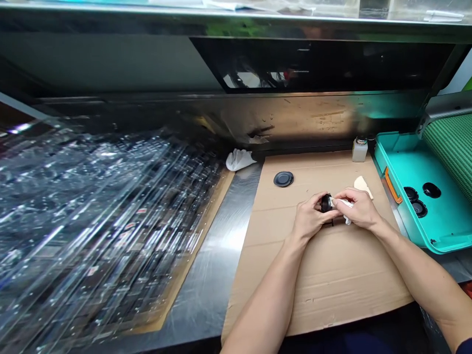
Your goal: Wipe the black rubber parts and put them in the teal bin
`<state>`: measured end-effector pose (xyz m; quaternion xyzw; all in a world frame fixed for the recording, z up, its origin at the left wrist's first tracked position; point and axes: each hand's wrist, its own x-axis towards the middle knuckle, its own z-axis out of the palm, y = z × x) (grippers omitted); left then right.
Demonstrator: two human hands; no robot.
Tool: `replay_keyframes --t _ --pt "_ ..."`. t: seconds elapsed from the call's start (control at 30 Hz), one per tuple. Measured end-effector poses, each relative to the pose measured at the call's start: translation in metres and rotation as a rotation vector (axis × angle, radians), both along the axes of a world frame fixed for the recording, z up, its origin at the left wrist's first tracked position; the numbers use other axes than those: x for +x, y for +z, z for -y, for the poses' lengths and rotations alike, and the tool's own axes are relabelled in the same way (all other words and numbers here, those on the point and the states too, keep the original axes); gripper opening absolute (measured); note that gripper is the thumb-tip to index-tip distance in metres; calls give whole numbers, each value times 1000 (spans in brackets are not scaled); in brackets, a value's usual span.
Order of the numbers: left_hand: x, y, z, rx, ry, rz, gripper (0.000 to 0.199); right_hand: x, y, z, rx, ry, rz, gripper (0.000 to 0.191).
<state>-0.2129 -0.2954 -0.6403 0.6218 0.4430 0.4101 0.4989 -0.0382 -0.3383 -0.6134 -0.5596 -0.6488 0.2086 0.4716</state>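
Observation:
My left hand (pixel 310 215) grips a small round black part (pixel 326 202) by its edge above the cardboard sheet (pixel 332 275). Pinched in my right hand (pixel 356 209) is a white cloth (pixel 347 212), its tip against the face of that part. What exactly the part is, I cannot make out. A dark round disc (pixel 283 179) lies flat on the cardboard, beyond my left hand. Just past my right hand sits a pale cream piece (pixel 363 187), of cloth or sponge.
On the right stands a teal bin (pixel 405 152) with several black round parts in it, beside a green mesh belt (pixel 452 140). A small bottle (pixel 360 149) and a crumpled white cloth (pixel 239 160) are at the back. Clear plastic trays (pixel 110 221) pile up at left.

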Motion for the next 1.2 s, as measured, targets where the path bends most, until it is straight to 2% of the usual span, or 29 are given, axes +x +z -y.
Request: replay_keyframes --t 0.13,0.2,0.33,0.43,0.6,0.9,1.07,1.2 --pt "10 6 4 -144 -31 259 71 12 -12 -8 50 -211 38 15" --pt "13 11 3 -329 -55 428 65 15 -18 -10 39 -257 34 16" --pt "7 23 -5 -881 -128 651 61 11 -30 -8 103 -189 148 15" --pt "0 28 -9 -1072 -143 758 62 5 -38 -5 107 -63 285 14" --pt "-3 30 -9 -1149 -136 834 64 2 -43 -4 85 37 441 12" --pt "-4 31 -12 -1142 -104 841 66 9 -30 -1 4 19 630 15" --pt "-1 28 -12 -1076 -114 795 70 12 -23 -6 60 -89 364 18" --pt "4 23 -12 -1000 -117 753 67 8 -17 -6 54 -186 156 21"
